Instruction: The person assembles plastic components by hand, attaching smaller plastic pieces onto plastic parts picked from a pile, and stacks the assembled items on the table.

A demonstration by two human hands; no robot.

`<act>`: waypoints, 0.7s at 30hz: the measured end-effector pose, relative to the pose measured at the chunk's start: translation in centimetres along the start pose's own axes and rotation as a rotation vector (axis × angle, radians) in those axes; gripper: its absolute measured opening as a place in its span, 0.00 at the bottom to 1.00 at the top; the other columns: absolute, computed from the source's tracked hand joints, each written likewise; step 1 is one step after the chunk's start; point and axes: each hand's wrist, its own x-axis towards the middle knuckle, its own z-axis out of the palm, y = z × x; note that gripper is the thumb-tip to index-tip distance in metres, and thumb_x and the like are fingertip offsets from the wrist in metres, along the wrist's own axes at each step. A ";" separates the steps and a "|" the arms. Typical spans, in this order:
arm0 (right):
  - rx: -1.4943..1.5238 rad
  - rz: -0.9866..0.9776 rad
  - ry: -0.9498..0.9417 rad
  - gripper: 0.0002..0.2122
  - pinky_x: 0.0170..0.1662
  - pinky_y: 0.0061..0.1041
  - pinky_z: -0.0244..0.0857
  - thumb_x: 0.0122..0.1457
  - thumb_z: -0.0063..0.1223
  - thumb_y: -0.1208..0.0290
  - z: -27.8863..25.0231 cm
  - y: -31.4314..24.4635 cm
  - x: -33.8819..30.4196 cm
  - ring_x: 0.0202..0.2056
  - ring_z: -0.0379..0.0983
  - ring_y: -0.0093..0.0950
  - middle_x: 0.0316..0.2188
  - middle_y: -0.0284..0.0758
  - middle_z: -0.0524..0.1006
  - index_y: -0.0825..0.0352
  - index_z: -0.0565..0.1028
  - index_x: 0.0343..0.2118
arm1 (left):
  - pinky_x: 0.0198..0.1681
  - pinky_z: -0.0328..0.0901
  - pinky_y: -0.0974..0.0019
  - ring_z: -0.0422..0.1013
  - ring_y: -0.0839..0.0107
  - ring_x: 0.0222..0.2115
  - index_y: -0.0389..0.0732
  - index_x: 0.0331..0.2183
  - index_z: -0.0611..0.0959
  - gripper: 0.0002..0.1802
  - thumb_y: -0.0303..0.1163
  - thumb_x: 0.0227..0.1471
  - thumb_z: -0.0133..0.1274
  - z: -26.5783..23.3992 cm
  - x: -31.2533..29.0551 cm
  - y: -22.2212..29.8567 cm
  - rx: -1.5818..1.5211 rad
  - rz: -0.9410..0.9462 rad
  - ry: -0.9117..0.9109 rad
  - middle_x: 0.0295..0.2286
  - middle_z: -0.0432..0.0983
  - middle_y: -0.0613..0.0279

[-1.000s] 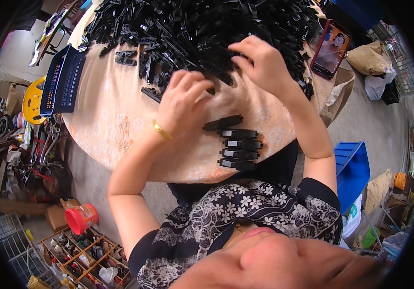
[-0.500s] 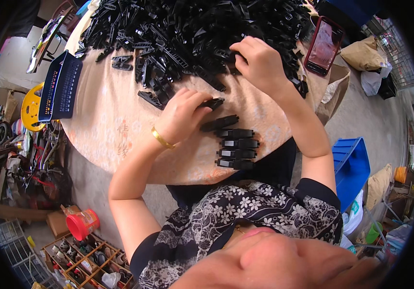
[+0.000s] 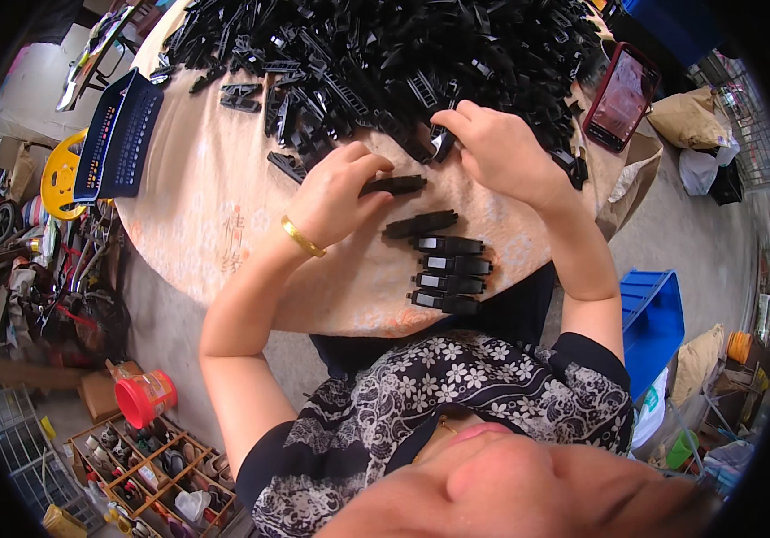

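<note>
My left hand [image 3: 340, 193], with a gold bracelet at the wrist, is closed on a long black plastic part [image 3: 395, 185] just above the cloth. At the pile's near edge, my right hand [image 3: 503, 148] pinches another black plastic piece [image 3: 441, 141] between thumb and fingers. A big heap of black plastic parts [image 3: 376, 54] covers the far side of the table. In front of my left hand lies a single black part [image 3: 421, 223], set at a slant. Nearer me, several similar black parts [image 3: 450, 265] lie side by side in a short column.
The round table has a peach cloth [image 3: 187, 242]. A dark blue basket [image 3: 118, 134] stands at its left edge on a yellow stool [image 3: 62, 175]. A phone [image 3: 622, 97] is propped at the right edge. A blue crate [image 3: 649, 323] and a red bucket [image 3: 145, 397] are lower down.
My right hand has drawn back from the heap toward me, bringing a black piece. The part in my left hand now lies more level. The whole view has shifted slightly.
</note>
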 end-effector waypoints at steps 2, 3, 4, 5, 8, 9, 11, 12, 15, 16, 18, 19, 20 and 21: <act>-0.001 -0.054 0.009 0.14 0.35 0.31 0.69 0.45 0.56 0.77 0.1 0.5 0.4 0.33 0.73 0.37 0.29 0.37 0.71 0.65 0.74 0.38 | 0.36 0.66 0.63 0.70 0.59 0.31 0.36 0.34 0.80 0.14 0.28 0.42 0.61 0.1 -0.1 -0.1 0.025 0.017 -0.004 0.28 0.71 0.55; -0.007 -0.102 0.019 0.13 0.35 0.31 0.69 0.45 0.56 0.78 0.1 0.5 0.5 0.33 0.73 0.36 0.29 0.37 0.71 0.65 0.74 0.37 | 0.36 0.66 0.63 0.70 0.59 0.32 0.36 0.34 0.80 0.14 0.28 0.41 0.60 0.3 -0.1 0.0 0.025 0.009 0.004 0.28 0.71 0.55; -0.006 -0.103 0.019 0.13 0.35 0.31 0.69 0.45 0.56 0.78 0.0 0.4 0.5 0.33 0.73 0.36 0.29 0.37 0.71 0.65 0.74 0.37 | 0.36 0.66 0.63 0.70 0.58 0.32 0.36 0.34 0.80 0.14 0.27 0.41 0.60 0.4 -0.1 0.0 0.026 0.000 0.013 0.28 0.71 0.55; 0.003 -0.115 0.024 0.13 0.35 0.31 0.69 0.45 0.56 0.78 -0.1 0.2 0.6 0.33 0.73 0.36 0.29 0.36 0.71 0.65 0.75 0.37 | 0.36 0.66 0.63 0.70 0.58 0.32 0.36 0.34 0.80 0.14 0.27 0.41 0.60 0.6 -0.1 0.1 0.027 -0.001 0.013 0.28 0.71 0.55; 0.049 -0.171 0.082 0.13 0.35 0.30 0.69 0.44 0.58 0.78 -0.3 0.0 0.7 0.32 0.72 0.34 0.30 0.35 0.72 0.65 0.75 0.36 | 0.36 0.66 0.62 0.70 0.57 0.32 0.37 0.35 0.80 0.14 0.27 0.42 0.59 0.9 -0.2 0.9 0.004 -0.007 0.052 0.28 0.71 0.54; 0.081 -0.209 0.135 0.13 0.35 0.29 0.69 0.43 0.58 0.77 -0.4 0.1 0.7 0.32 0.72 0.34 0.31 0.35 0.72 0.65 0.75 0.36 | 0.35 0.66 0.61 0.71 0.57 0.31 0.38 0.37 0.79 0.15 0.27 0.42 0.58 1.0 -0.1 1.5 -0.041 -0.037 0.063 0.28 0.71 0.54; 0.080 -0.236 0.108 0.11 0.35 0.28 0.69 0.43 0.58 0.77 0.0 -0.3 0.6 0.33 0.72 0.32 0.30 0.33 0.72 0.65 0.75 0.33 | 0.35 0.66 0.60 0.71 0.56 0.31 0.38 0.38 0.79 0.16 0.27 0.43 0.57 1.2 -0.1 2.1 -0.088 -0.064 0.075 0.29 0.72 0.53; 0.085 -0.266 0.083 0.09 0.35 0.28 0.69 0.43 0.58 0.76 0.4 -0.5 0.6 0.33 0.72 0.30 0.28 0.32 0.71 0.64 0.75 0.30 | 0.35 0.67 0.59 0.71 0.55 0.32 0.41 0.40 0.78 0.16 0.28 0.44 0.55 1.2 -0.3 2.2 -0.028 -0.055 0.029 0.29 0.72 0.53; 0.041 -0.351 0.070 0.11 0.34 0.26 0.68 0.43 0.58 0.75 1.5 -0.5 0.8 0.32 0.72 0.30 0.28 0.32 0.72 0.64 0.76 0.33 | 0.35 0.68 0.57 0.72 0.54 0.31 0.43 0.41 0.79 0.17 0.31 0.45 0.53 1.5 -0.6 2.1 0.053 -0.007 0.002 0.29 0.74 0.54; 0.031 -0.361 0.076 0.12 0.34 0.26 0.68 0.43 0.58 0.75 1.5 -0.5 0.8 0.31 0.72 0.30 0.27 0.32 0.72 0.64 0.76 0.34 | 0.35 0.68 0.57 0.73 0.54 0.31 0.42 0.40 0.79 0.16 0.31 0.46 0.53 1.5 -0.7 2.1 0.043 -0.042 0.001 0.29 0.75 0.52; 0.044 -0.364 0.131 0.12 0.34 0.26 0.68 0.44 0.58 0.74 1.3 -0.8 0.9 0.31 0.72 0.31 0.28 0.32 0.73 0.64 0.75 0.34 | 0.35 0.68 0.57 0.73 0.53 0.30 0.40 0.40 0.79 0.16 0.31 0.47 0.52 1.3 -0.7 2.0 0.035 -0.080 0.003 0.28 0.76 0.51; 0.059 -0.366 0.188 0.11 0.34 0.27 0.69 0.44 0.58 0.74 1.1 -1.0 1.0 0.31 0.72 0.32 0.29 0.32 0.73 0.65 0.75 0.34 | 0.35 0.68 0.57 0.74 0.53 0.30 0.39 0.40 0.79 0.15 0.31 0.48 0.51 1.1 -0.4 1.8 -0.067 -0.171 0.041 0.28 0.76 0.49; 0.061 -0.370 0.187 0.11 0.34 0.27 0.69 0.44 0.58 0.74 1.0 -1.1 1.2 0.31 0.72 0.32 0.29 0.32 0.73 0.65 0.75 0.34 | 0.35 0.68 0.57 0.74 0.52 0.30 0.38 0.40 0.79 0.15 0.31 0.49 0.50 0.9 -0.1 1.6 -0.168 -0.261 0.079 0.28 0.77 0.47; 0.150 -0.335 0.268 0.11 0.34 0.27 0.69 0.45 0.58 0.73 0.9 -1.3 1.3 0.31 0.72 0.33 0.30 0.33 0.74 0.66 0.75 0.34 | 0.35 0.68 0.57 0.74 0.52 0.30 0.38 0.40 0.79 0.15 0.31 0.49 0.50 0.8 0.1 1.2 -0.168 -0.263 0.081 0.28 0.77 0.47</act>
